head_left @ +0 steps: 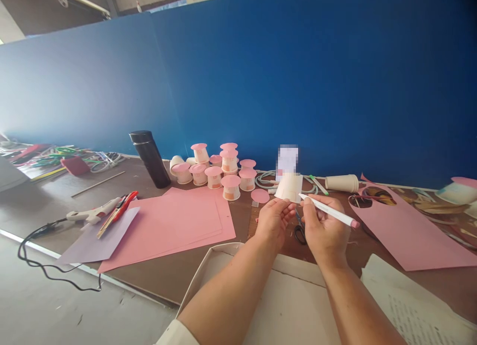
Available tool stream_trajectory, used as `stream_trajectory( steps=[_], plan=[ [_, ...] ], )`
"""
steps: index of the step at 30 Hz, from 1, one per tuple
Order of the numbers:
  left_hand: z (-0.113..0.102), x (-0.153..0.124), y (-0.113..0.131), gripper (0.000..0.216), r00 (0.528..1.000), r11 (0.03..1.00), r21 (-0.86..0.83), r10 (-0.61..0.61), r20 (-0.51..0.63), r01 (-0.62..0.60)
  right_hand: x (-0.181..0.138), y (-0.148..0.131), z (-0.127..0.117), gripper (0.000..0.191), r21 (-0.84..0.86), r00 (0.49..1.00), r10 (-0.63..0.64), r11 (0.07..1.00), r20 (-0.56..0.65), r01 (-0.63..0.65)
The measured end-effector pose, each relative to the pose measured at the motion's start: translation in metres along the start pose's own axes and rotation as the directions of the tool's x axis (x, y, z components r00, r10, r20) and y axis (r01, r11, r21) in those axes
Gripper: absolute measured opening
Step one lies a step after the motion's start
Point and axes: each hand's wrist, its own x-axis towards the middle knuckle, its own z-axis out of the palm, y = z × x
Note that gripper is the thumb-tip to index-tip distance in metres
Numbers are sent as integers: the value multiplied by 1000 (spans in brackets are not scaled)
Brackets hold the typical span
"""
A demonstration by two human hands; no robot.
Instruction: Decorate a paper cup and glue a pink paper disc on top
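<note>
My left hand [274, 220] is closed on a small white paper cup [289, 187], held upside down above the brown table [149, 275]. My right hand [323, 225] grips a white pen [330, 211] with a pink end, its tip touching the cup's lower right edge. Black scissors [299, 231] lie on the table between and below the two hands. A pink paper disc [260, 195] lies just left of the cup.
Several paper cups topped with pink discs [219, 169] stand by the blue partition [298, 77], beside a black flask [149, 159]. Pink paper sheets [175, 223] and a glue gun [93, 214] with a red cutter lie left. A cut pink sheet [410, 231] and a cup stack [342, 183] lie right.
</note>
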Motion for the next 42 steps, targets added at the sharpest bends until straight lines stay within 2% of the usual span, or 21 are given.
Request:
stream_trajectory(
  steps=[9,15,22,31,42],
  plan=[
    [-2,1,-2,14,1000,998,56,20,13,-21,-1,-1,0,27,0,998,-62,998,30,62],
    [-4,0,-4,23,996,992,108,53,69,-61,-3,-2,0,24,-53,991,-118,991,62,121],
    [-2,-3,-4,21,989,987,145,55,137,-75,-3,-5,0,22,-83,984,-172,981,46,176],
    [-4,-2,-6,27,989,987,136,66,135,-85,-3,-5,0,21,-147,982,-182,971,49,187],
    [-3,-2,-5,21,993,988,135,58,103,-71,-1,-8,-2,19,-181,988,-151,971,41,156]
  ],
)
